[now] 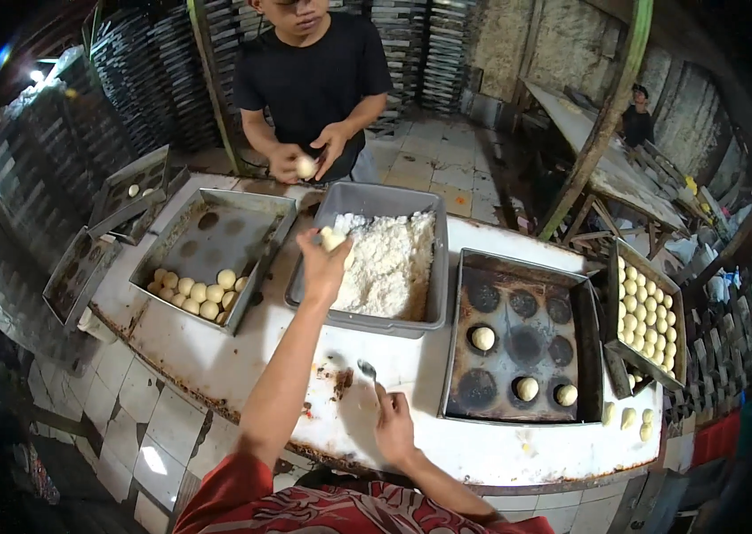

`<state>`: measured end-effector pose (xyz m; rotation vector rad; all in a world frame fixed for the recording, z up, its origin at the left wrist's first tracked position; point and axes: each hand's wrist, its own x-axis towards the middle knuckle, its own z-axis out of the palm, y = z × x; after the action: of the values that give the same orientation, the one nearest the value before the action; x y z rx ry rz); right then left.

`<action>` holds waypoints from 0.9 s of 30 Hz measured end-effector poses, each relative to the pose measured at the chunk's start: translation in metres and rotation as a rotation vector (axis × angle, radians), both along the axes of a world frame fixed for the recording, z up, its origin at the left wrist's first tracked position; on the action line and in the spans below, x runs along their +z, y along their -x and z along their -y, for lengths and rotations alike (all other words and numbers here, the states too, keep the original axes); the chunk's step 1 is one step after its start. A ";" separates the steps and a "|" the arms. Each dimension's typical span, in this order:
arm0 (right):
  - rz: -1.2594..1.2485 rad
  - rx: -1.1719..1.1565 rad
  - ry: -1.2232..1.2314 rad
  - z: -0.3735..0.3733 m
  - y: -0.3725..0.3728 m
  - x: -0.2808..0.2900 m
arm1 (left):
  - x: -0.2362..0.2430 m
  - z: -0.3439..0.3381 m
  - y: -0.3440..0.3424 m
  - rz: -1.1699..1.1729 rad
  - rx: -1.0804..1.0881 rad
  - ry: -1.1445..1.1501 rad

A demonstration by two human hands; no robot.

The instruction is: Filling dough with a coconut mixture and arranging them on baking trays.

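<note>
My left hand (322, 267) is over the left side of a grey plastic bin (441, 276). Its fingers are closed around a piece of pale dough (332, 238). White crumbly filling (385, 267) lies heaped in the bin. My right hand (394, 427) grips a metal spoon (367, 368) by its handle, low over the white table (305, 418), with the bowl pointing away from me. To the right, a dark baking tray (500, 369) holds three round dough balls, one of them a ball (482, 338) at its left.
Dough balls (207, 294) line the near end of a left tray (216, 236). At far right, a tilted tray (680, 374) is full of balls; several dough pieces (628, 418) lie below it. Across the table, a person (313, 80) in black handles a dough ball (305, 167).
</note>
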<state>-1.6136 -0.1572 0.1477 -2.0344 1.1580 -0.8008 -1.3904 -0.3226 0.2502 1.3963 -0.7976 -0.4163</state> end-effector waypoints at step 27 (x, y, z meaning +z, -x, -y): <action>0.024 -0.190 -0.141 -0.149 0.236 0.065 | -0.097 -0.311 0.326 -0.700 -0.769 -0.372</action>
<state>-1.8494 -0.0086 0.2129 -1.8153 1.3695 -0.8072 -1.7166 -0.0118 0.1534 1.0970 -0.6522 -1.6166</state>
